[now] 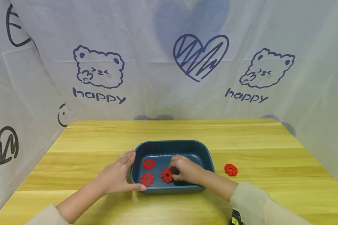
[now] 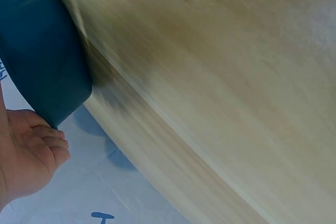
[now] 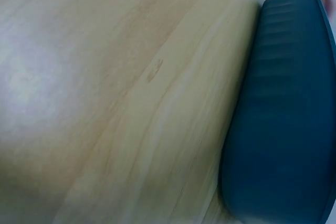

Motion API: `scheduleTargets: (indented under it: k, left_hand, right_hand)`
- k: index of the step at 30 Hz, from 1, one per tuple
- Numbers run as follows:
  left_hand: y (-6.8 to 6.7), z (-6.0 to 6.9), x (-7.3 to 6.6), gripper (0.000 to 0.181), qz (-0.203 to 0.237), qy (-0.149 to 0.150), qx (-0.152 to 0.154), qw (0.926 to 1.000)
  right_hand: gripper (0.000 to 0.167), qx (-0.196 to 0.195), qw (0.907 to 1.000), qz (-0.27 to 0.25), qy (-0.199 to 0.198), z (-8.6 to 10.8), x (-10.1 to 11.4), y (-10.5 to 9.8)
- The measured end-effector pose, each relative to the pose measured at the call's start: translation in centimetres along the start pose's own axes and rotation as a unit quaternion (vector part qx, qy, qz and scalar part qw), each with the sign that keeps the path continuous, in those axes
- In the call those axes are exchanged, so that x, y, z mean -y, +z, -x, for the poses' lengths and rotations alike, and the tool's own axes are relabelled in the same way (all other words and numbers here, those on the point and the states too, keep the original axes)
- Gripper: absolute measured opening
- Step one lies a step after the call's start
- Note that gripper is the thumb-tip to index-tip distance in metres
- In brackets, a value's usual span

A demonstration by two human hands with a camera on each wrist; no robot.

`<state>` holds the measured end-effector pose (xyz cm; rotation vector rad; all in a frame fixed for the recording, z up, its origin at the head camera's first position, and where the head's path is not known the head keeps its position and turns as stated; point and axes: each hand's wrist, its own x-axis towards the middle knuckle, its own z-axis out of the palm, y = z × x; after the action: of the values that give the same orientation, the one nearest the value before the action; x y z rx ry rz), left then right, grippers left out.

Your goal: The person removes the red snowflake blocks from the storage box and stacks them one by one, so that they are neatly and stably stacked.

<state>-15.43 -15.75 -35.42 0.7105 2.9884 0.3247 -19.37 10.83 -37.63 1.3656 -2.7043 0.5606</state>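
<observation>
Here's a red notched disc [image 1: 163, 176] inside the dark blue tray [image 1: 171, 189], edge pinched by the right hand [image 1: 186, 169]! Two matching discs [image 1: 144, 180] lie left of it; the left hand [image 1: 116, 176], fingers extended, braces the tray's left side. A fourth disc [image 1: 227, 170] sits right, on the wooden worktop [image 1: 273, 170]; printed cloth [image 1: 150, 87] behind.

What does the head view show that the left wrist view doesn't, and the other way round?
Only the head view: three red discs inside the tub, the right hand holding one of them, and a fourth disc on the table. Only the left wrist view: the palm of the left hand. Both: tub, table, left hand and the hanging cloth.
</observation>
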Motion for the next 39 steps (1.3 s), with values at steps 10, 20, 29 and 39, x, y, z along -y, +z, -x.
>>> scheduleTargets:
  k: [10, 20, 29, 39]
  left_hand:
    - [0.2, 0.1, 0.0, 0.116, 0.006, -0.003, -0.001, 1.0000]
    - [0.3, 0.0, 0.1, 0.116, 0.009, 0.001, -0.003, 1.0000]
    - [0.3, 0.2, 0.1, 0.114, 0.012, 0.001, -0.003, 0.9999]
    - [0.3, 0.1, 0.1, 0.116, 0.006, -0.001, -0.008, 1.0000]
  right_hand:
    - [0.017, -0.078, 0.9957, 0.050, -0.002, 1.9, -0.7, -0.9]
    - [0.019, -0.182, 0.9802, 0.065, -0.044, 2.9, -1.2, -1.7]
    - [0.027, -0.249, 0.9634, 0.076, -0.063, 4.6, -1.9, -2.5]
    - [0.029, -0.283, 0.9555, 0.071, -0.046, 6.7, -2.6, -3.8]
